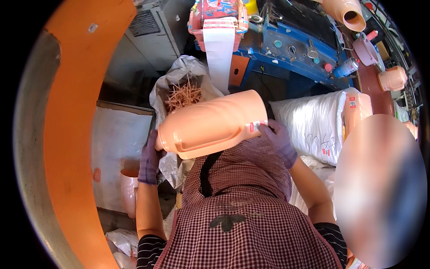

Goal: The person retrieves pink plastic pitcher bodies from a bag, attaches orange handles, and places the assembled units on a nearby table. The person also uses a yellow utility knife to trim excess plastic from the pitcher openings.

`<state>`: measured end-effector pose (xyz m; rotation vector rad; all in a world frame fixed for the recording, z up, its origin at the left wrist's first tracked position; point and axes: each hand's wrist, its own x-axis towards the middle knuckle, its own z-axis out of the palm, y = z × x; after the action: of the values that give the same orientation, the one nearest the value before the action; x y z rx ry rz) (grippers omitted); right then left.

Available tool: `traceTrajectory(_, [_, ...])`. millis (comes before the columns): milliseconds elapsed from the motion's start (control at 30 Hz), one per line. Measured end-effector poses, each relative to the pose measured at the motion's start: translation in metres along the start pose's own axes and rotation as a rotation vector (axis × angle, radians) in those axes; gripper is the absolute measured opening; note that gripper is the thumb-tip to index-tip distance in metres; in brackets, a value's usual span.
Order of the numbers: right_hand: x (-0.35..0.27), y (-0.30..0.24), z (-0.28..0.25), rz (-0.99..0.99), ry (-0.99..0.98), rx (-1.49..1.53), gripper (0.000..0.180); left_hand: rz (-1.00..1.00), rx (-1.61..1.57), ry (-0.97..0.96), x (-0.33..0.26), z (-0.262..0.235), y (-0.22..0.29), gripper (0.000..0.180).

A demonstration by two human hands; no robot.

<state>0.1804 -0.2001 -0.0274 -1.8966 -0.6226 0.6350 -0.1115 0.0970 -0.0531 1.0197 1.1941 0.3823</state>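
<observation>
A peach plastic thermos casing (210, 121) with a moulded side handle lies nearly level across my lap, its narrow neck to the left and its wide end raised to the right. My left hand (148, 157), in a thin purple glove, is closed around the neck end, with some fingers hidden behind it. With gloved fingertips, my right hand (280, 140) grips the wide end beside a small red and white sticker (256, 126). Beyond the casing stands a white woven sack (168, 85) with thin peach plastic scraps inside.
A strip of label paper (219, 58) hangs from a pink basket (195, 31) near the blue machine (286, 51). A stuffed white sack (309, 121) is at right, next to another peach casing (358, 110). An orange panel (67, 121) curves along the left.
</observation>
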Motion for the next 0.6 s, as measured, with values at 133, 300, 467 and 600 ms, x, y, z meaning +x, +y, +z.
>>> traceTrajectory(133, [-0.027, 0.009, -0.012, 0.043, 0.049, 0.097, 0.026, 0.193, 0.161, -0.063, -0.008, 0.019, 0.071, 0.046])
traceTrajectory(300, [-0.045, 0.019, -0.028, -0.116, -0.146, -0.119, 0.03, 0.598, 0.12, -0.114, -0.02, 0.048, 0.141, 0.034])
traceTrajectory(467, [-0.055, -0.029, -0.055, -0.257, -0.139, -0.24, 0.035, 1.01, 0.077, -0.596, -0.069, 0.092, 0.22, 0.105])
traceTrajectory(600, [-0.058, -0.145, -0.052, -0.938, 0.072, -0.357, 0.036, 0.875, 0.072, -0.885, -0.085, 0.137, 0.213, 0.135])
